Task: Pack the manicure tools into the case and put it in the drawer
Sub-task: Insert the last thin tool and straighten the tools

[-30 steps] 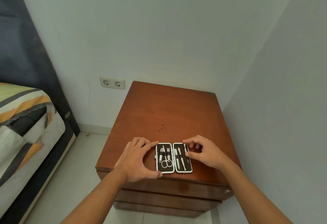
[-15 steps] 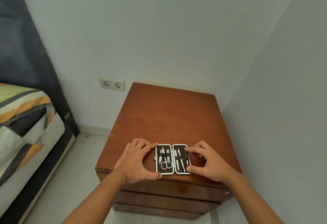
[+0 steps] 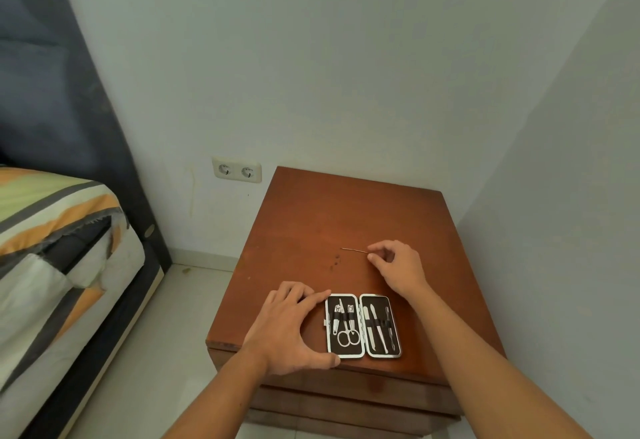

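An open manicure case (image 3: pixel 363 326) with a dark lining and white rim lies flat near the front edge of the brown nightstand (image 3: pixel 346 217). Scissors and clippers sit in its left half, slim tools in its right half. My left hand (image 3: pixel 291 331) rests against the case's left side, index finger at the top corner and thumb at the bottom corner. A thin metal tool (image 3: pixel 354 250) lies loose on the wood farther back. My right hand (image 3: pixel 398 267) has thumb and forefinger pinched at that tool's right end.
The nightstand stands in a corner, walls behind and to the right. Closed drawer fronts (image 3: pixel 346 400) show under its top. A double wall socket (image 3: pixel 237 170) is on the wall to the left. A bed with striped bedding (image 3: pixel 59 241) fills the left side, tiled floor between.
My right hand left the case's right edge and moved back across the nightstand to the thin loose tool. The left hand and the case stayed where they were.
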`<state>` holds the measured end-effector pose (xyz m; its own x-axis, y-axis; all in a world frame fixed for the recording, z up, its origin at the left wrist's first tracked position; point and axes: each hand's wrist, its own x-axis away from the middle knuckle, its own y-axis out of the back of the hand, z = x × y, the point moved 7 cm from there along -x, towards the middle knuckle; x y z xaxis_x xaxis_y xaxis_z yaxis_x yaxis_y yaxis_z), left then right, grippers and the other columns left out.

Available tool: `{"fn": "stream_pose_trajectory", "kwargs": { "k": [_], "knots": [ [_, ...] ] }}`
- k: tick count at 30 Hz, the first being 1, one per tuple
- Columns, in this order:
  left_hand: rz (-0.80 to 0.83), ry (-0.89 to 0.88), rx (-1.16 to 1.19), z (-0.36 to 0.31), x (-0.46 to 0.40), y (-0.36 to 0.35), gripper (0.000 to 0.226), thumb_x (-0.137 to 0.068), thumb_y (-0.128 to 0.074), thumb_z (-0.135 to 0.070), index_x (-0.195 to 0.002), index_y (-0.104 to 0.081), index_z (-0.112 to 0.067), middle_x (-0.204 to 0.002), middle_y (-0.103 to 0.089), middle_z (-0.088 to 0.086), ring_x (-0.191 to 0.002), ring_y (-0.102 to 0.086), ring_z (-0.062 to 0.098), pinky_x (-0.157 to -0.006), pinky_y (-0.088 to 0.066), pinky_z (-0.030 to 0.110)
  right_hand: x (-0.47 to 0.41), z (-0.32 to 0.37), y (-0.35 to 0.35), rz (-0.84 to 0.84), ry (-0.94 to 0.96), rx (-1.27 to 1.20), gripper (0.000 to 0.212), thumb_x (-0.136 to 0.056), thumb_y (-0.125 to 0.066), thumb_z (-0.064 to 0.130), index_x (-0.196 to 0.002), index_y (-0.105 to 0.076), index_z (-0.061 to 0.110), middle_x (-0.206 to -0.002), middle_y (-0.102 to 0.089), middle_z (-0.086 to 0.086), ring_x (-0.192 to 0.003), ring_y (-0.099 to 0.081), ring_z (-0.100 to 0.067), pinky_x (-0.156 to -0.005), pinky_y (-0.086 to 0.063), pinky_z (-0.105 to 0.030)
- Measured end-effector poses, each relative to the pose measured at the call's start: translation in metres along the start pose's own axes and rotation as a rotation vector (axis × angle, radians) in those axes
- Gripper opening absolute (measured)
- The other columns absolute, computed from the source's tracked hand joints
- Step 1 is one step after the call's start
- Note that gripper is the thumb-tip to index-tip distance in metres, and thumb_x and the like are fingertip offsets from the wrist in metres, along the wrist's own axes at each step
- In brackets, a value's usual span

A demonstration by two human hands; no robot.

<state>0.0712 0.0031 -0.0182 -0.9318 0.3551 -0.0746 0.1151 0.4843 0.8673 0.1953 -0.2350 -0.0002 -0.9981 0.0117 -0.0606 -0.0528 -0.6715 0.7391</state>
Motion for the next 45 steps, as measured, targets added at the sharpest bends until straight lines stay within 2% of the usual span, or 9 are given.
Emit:
{"fn": "stream_pose_trajectory", "kwargs": {
  "k": [7,11,15,19,24,26,29,39,45],
  "knots": [
    [-0.012,-0.004,-0.005,-0.003,0.001,0.002,0.114,-0.064,-0.069,-0.089,-0.16,-0.034,-0.039,-0.13,-0.037,-0.021,-0.127,-0.027,0.002,-0.114,-0.025,0.026,-0.006,-0.002,-0.008,-0.085,0.011,0.109,0.006,-0.093,-0.074,0.036,-0.087,-0.074,0.035,-0.087,-0.063,0.013,-0.087,-0.059,-0.014,-0.078,-0.047,-0.035],
    [-0.009,-0.003,-0.009,-0.002,0.0,0.001,0.115,-0.063,-0.068,-0.09,-0.16,-0.034,-0.039,-0.13,-0.036,-0.022,-0.129,-0.027,0.002,-0.115,-0.026,0.027,-0.004,0.005,-0.013,-0.083,0.072,0.263,0.012,-0.1,-0.062,0.036,-0.096,-0.072,0.032,-0.09,-0.058,0.017,-0.094,-0.054,-0.016,-0.078,-0.045,-0.034],
    [-0.013,-0.006,-0.004,-0.002,0.001,0.001,0.115,-0.063,-0.068,-0.091,-0.16,-0.034,-0.039,-0.13,-0.036,-0.023,-0.129,-0.027,0.001,-0.115,-0.026,0.027,-0.004,0.008,-0.018,-0.047,0.07,0.342,0.015,-0.105,-0.054,0.031,-0.1,-0.068,0.029,-0.103,-0.06,0.01,-0.102,-0.053,-0.018,-0.093,-0.048,-0.039],
    [-0.01,-0.003,-0.005,-0.001,0.0,0.001,0.114,-0.063,-0.069,-0.09,-0.16,-0.034,-0.04,-0.13,-0.036,-0.023,-0.129,-0.026,0.0,-0.115,-0.026,0.027,0.001,0.001,-0.012,0.005,0.044,0.142,0.016,-0.106,-0.054,0.028,-0.098,-0.067,0.028,-0.103,-0.063,0.009,-0.102,-0.055,-0.015,-0.091,-0.045,-0.034],
    [-0.004,-0.003,0.004,-0.001,0.0,-0.001,0.115,-0.062,-0.069,-0.09,-0.159,-0.032,-0.042,-0.13,-0.035,-0.024,-0.128,-0.025,-0.002,-0.112,-0.023,0.022,0.03,0.003,0.019,0.075,0.017,-0.043,0.017,-0.107,-0.055,0.028,-0.094,-0.065,0.029,-0.087,-0.07,0.007,-0.076,-0.061,-0.005,-0.071,-0.043,-0.021],
    [-0.004,-0.005,0.0,0.0,0.0,-0.002,0.116,-0.062,-0.068,-0.092,-0.16,-0.033,-0.042,-0.131,-0.036,-0.024,-0.128,-0.026,-0.001,-0.111,-0.024,0.022,0.043,0.004,0.029,0.101,0.021,-0.058,0.017,-0.107,-0.055,0.029,-0.094,-0.066,0.03,-0.082,-0.071,0.005,-0.069,-0.06,-0.007,-0.067,-0.045,-0.022],
    [-0.005,-0.006,-0.001,-0.001,0.0,-0.001,0.116,-0.062,-0.069,-0.091,-0.16,-0.033,-0.041,-0.131,-0.038,-0.023,-0.129,-0.027,0.0,-0.112,-0.026,0.025,0.06,0.003,0.04,0.135,0.025,-0.078,0.016,-0.106,-0.056,0.028,-0.095,-0.067,0.03,-0.083,-0.073,0.002,-0.078,-0.067,-0.02,-0.073,-0.055,-0.034],
    [-0.003,-0.004,-0.009,-0.003,0.0,0.0,0.115,-0.061,-0.069,-0.091,-0.159,-0.035,-0.041,-0.13,-0.039,-0.022,-0.129,-0.028,0.001,-0.11,-0.027,0.026,0.087,-0.016,0.05,0.234,0.043,-0.045,0.016,-0.104,-0.057,0.004,-0.099,-0.067,0.015,-0.085,-0.077,-0.001,-0.075,-0.073,-0.012,-0.072,-0.057,-0.018],
    [-0.008,-0.004,-0.003,-0.001,0.0,-0.001,0.115,-0.06,-0.07,-0.092,-0.158,-0.037,-0.041,-0.128,-0.04,-0.023,-0.128,-0.028,0.001,-0.109,-0.025,0.024,0.074,-0.026,0.044,0.193,-0.009,-0.239,0.012,-0.101,-0.063,0.003,-0.101,-0.072,0.011,-0.085,-0.08,-0.007,-0.079,-0.076,-0.022,-0.078,-0.062,-0.03]
  ]
}}
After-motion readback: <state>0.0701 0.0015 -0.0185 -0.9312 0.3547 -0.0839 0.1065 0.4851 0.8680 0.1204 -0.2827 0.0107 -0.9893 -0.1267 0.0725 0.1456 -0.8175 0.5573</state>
